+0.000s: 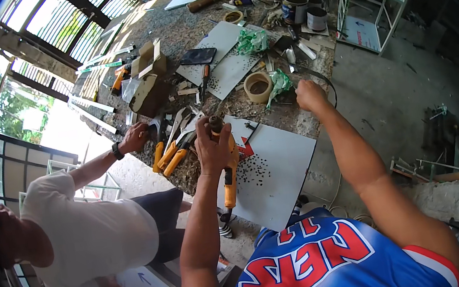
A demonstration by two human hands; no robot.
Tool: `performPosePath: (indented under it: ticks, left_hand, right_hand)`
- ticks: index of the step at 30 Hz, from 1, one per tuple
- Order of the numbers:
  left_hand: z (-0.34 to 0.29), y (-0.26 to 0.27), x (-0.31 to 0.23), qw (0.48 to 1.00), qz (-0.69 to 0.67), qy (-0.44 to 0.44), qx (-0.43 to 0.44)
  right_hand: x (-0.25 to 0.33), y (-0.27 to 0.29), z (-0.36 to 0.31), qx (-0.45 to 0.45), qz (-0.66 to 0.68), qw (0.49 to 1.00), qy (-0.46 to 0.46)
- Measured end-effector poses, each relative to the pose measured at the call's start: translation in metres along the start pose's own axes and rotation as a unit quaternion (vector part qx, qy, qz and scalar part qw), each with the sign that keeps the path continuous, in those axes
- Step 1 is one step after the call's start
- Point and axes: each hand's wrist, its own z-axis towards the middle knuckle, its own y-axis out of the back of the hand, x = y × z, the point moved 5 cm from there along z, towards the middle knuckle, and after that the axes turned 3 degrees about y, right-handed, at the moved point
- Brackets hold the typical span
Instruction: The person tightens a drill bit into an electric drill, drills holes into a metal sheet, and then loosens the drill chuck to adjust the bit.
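My left hand is closed around a yellow power drill, its dark chuck pointing toward the far side of the table. Below the drill lies a white board at the table's near edge, with many small dark screws strewn over it. Over the table's right edge my right hand is closed; whatever its fingers may hold is too small to make out. A roll of tape and a crumpled green plastic bag lie just left of that hand.
A co-worker in a white shirt stands at left, one hand on the table beside yellow-handled tools. A phone, a screwdriver, a cardboard box and cans crowd the tabletop. A metal frame stands far right.
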Motion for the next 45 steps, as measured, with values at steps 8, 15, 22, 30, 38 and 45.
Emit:
performPosePath:
  ticks: [8,15,22,30,38,45]
  left_hand:
    - [-0.004,-0.001,-0.013,0.997,-0.045,0.008,-0.062]
    - [-0.006,0.001,-0.001,0.997,-0.020,-0.032,-0.060]
    - [-0.003,-0.003,0.002,0.994,-0.002,-0.097,-0.048]
    - [-0.006,-0.004,-0.012,0.998,-0.032,-0.011,-0.047]
    - [-0.003,-0.002,0.001,0.989,0.013,-0.129,-0.068]
    - [-0.006,-0.002,-0.015,0.994,-0.046,-0.066,-0.074]
  right_hand:
    - [0.120,0.062,-0.030,0.088,0.622,0.771,0.107]
    - [0.191,0.062,-0.036,0.093,0.648,0.728,0.203]
    - [0.199,0.047,-0.040,0.124,0.669,0.705,0.199]
    - [0.194,0.042,-0.043,0.123,0.649,0.724,0.199]
    - [0.197,0.042,-0.045,0.113,0.651,0.720,0.213]
    - [0.194,0.041,-0.044,0.112,0.652,0.723,0.201]
